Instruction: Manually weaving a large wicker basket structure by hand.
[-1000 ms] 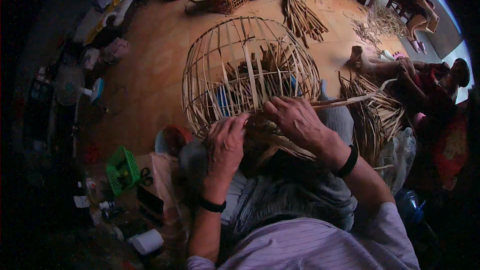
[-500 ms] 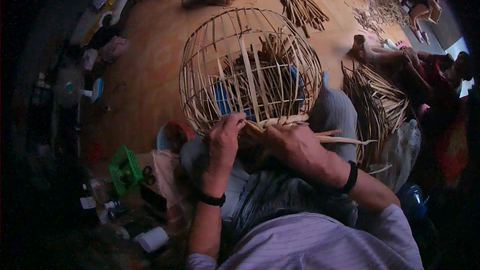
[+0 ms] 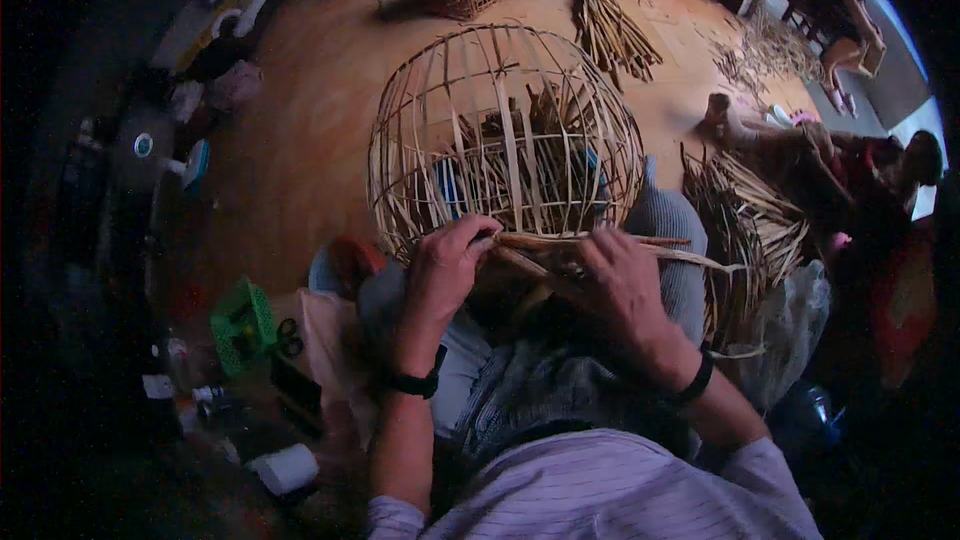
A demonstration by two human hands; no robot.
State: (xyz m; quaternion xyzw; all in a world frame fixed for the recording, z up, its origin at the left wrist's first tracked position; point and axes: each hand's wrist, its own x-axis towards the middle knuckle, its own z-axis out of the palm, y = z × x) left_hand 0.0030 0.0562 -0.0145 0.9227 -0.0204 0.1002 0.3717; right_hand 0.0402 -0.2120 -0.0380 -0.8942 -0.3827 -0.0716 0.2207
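A round open-framed wicker basket (image 3: pixel 515 165) leans on its side against my knees, its rim toward me. At the rim my left hand (image 3: pixel 446 262) is closed in a pinch on a plant strip (image 3: pixel 535 239) that runs along the edge. My right hand (image 3: pixel 628 290) has its fingers curled around strips farther right on the same rim; part of its grip is hidden. Loose strip ends (image 3: pixel 685 255) stick out past the right hand over my knee. Through the staves a heap of dark stalks and bits of blue show behind the basket.
Bundles of dry stalks lie on the floor at the right (image 3: pixel 745 210) and far side (image 3: pixel 615 35). A crate (image 3: pixel 470 0) piled with strips stands at the back. A green plastic basket (image 3: pixel 243 328) and scissors (image 3: pixel 289 337) are at the left. Another person (image 3: pixel 840 150) sits at the right.
My right hand has shifted right and turned, showing more of the strips between my hands. The twisted strip seen at the rim by that hand is now less visible. The view has tilted slightly.
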